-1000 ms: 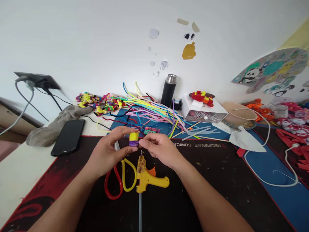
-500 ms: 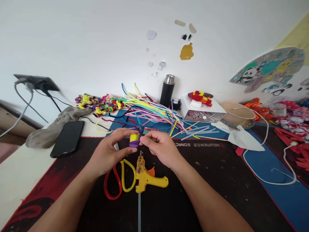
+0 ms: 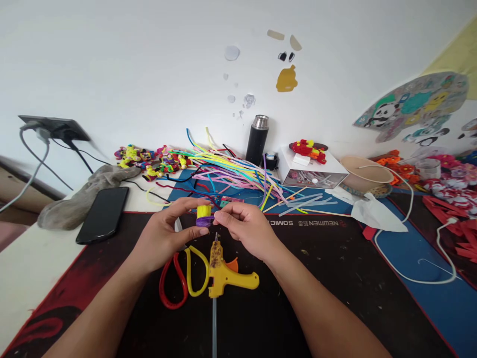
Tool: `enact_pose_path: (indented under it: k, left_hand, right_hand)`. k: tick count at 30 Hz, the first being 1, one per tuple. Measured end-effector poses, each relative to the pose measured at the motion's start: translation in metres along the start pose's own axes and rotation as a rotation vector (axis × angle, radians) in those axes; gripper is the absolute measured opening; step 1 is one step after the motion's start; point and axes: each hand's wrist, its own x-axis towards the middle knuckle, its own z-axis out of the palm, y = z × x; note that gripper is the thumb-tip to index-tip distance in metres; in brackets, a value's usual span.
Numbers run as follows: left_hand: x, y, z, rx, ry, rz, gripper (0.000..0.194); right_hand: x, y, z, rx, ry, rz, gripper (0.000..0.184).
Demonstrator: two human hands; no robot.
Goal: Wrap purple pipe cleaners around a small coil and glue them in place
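Note:
Between the thumb and fingers of my left hand is a small drum-shaped coil, yellow on top and purple at the bottom, that looks wound from pipe cleaner. My right hand pinches the end of a purple pipe cleaner that sticks out from the coil's purple part. Just below the hands lies a yellow hot glue gun, nozzle pointing away from me, with a clear glue stick out of its back. Scissors with one red and one yellow handle lie left of it, blades partly hidden by my left hand.
Behind the hands spreads a pile of colourful pipe cleaners, with a black thermos beyond it. A phone lies to the left. A white drawer box, a beige bowl and a white cable are on the right.
Both hands and the coil have shifted very slightly left, along with the whole view. The coil has turned a little more upright, and the grip of both hands stays the same.

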Motion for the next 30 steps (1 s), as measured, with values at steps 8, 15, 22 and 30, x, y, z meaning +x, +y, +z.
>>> enact_pose_path:
  k: [8,15,22,30]
  left_hand:
    - [-0.002,0.003,0.001,-0.078,0.002,-0.022,0.044]
    - [-0.003,0.004,0.002,-0.114,0.021,-0.031,0.045]
    - [-0.003,0.006,0.004,-0.172,0.038,-0.072,0.046]
    - [-0.008,0.001,0.007,-0.317,0.033,-0.136,0.051]
  right_hand:
    - [0.000,0.000,0.001,0.028,-0.005,0.012,0.046]
    - [0.000,0.001,0.002,0.047,-0.008,0.025,0.048]
    - [-0.001,0.003,0.004,0.074,-0.026,0.030,0.046]
    - [0.000,0.012,0.006,0.144,-0.082,0.073,0.045]
